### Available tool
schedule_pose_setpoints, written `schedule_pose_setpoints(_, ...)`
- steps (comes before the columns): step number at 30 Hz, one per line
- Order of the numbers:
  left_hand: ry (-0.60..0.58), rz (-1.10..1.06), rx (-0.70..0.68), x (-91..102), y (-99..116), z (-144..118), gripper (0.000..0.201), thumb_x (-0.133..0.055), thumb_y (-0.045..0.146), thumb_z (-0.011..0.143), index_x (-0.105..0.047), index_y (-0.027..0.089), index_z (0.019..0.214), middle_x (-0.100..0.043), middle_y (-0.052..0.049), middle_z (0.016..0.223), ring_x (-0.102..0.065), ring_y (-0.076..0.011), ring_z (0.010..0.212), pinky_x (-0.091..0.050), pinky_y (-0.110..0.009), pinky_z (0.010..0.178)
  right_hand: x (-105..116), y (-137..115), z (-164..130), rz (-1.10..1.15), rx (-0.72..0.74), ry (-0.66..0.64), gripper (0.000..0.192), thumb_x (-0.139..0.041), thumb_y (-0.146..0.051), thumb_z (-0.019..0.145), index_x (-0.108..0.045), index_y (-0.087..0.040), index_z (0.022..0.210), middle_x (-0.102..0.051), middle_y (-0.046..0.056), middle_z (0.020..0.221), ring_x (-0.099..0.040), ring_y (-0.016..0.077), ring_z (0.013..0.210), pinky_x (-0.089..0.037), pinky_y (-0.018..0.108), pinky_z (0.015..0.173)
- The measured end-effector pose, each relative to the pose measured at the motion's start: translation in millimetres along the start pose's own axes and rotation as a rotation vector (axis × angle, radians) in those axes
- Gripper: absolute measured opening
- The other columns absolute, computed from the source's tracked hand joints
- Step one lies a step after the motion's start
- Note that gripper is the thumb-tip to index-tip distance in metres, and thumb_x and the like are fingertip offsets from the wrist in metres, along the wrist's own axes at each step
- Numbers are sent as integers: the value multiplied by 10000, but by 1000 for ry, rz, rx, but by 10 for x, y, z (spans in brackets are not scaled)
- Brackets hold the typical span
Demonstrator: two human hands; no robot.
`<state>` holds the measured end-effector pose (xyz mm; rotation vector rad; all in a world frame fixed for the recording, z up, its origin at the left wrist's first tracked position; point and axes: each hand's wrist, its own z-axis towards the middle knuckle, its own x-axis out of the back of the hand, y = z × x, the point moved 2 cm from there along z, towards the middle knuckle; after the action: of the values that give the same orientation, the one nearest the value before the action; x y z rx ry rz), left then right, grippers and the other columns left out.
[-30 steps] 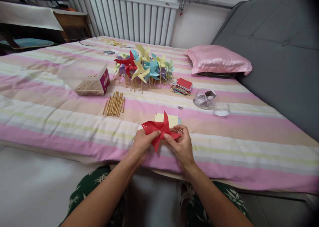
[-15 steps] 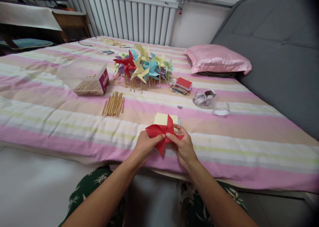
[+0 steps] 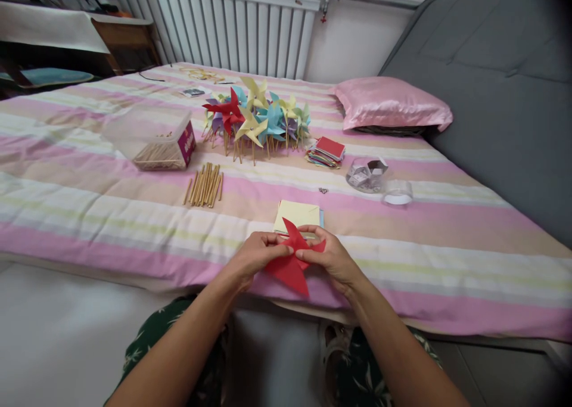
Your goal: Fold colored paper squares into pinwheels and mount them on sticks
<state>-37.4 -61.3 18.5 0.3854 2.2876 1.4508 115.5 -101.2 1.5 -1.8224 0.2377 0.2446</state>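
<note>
Two hands [image 3: 295, 258], one pillow [image 3: 391, 104]

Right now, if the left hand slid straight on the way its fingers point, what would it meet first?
Probably the right hand: the left hand points rightward across the folded red paper pinwheel that both hands pinch, fingertips nearly touching. Depth is unclear.

Pinwheel cluster [image 3: 254, 121], stick bundle [image 3: 204, 186], pink pillow [image 3: 391, 104].

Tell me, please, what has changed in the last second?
Both hands, left hand and right hand, kept hold of the red pinwheel and brought it down and nearer, off the yellow paper. The sticks and pinwheel pile stayed put.
</note>
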Motion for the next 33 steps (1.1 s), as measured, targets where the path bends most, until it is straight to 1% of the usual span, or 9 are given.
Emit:
schedule_pose_setpoints(5,-37,89,46,-5,-17,-3,101,-693,214,544,-633,138,514,-584,-8,506,-450,-88,452,-288,-216,484,-3,-41,-30,-65,-31,-63,551,-800,-210,579,-523,-195,1055,-659,-12,704,-617,133,610,-462,276,647)
schedule_pose_setpoints(14,-83,65,59,-17,-32,-10,113,-678,211,547,-602,137,508,-536,22,475,-417,-72,433,-270,-214,479,-4,-84,-50,-73,-15,-82,556,-801,-204,587,-530,-207,1073,-621,-47,657,-602,119,601,-458,265,643)
schedule_pose_setpoints(18,5,-43,29,-17,-39,18,132,-701,225,542,-604,138,530,-588,6,514,-473,-84,455,-319,-214,496,-16,-92,-26,4,38,-17,549,-781,-279,634,-496,-202,1097,-612,-46,651,-571,104,582,-433,237,590)
schedule_pose_setpoints(21,149,-155,-6,11,-7,43,164,-729,214,503,-585,136,504,-599,-2,504,-503,-93,463,-347,-211,496,2,-95,-1,11,118,83,541,-755,-347,661,-472,-200,1099,-618,-31,690,-561,107,574,-406,225,534)
schedule_pose_setpoints(23,256,-226,-21,45,19,55,162,-739,205,483,-597,132,514,-606,-5,498,-526,-105,471,-373,-215,501,24,-110,-11,-65,247,203,515,-738,-359,676,-475,-209,1093,-628,-19,730,-562,113,586,-413,235,539)
schedule_pose_setpoints(26,346,-320,-38,97,49,64,145,-741,184,478,-621,129,537,-636,-16,519,-566,-126,497,-413,-226,516,20,-137,-88,-276,484,370,336,-682,-319,735,-533,-221,1020,-569,-53,582,-519,111,515,-407,243,521)
schedule_pose_setpoints(27,356,-348,-44,109,54,64,136,-739,175,480,-629,127,545,-649,-21,533,-579,-130,509,-423,-227,523,-3,-135,-116,-340,525,371,271,-660,-301,755,-557,-226,994,-548,-59,533,-517,117,495,-410,248,512)
schedule_pose_setpoints(29,360,-398,-48,123,56,64,125,-733,161,484,-647,122,567,-669,-31,560,-597,-137,529,-443,-233,541,-74,-109,-156,-438,533,267,210,-631,-270,772,-602,-234,977,-578,-43,518,-549,134,484,-434,262,505)
schedule_pose_setpoints(33,342,-432,-34,109,45,62,140,-735,164,491,-659,112,596,-670,-32,560,-595,-137,523,-454,-240,545,-204,-12,-160,-504,464,47,265,-622,-250,773,-662,-263,1035,-705,14,723,-634,161,538,-503,294,528)
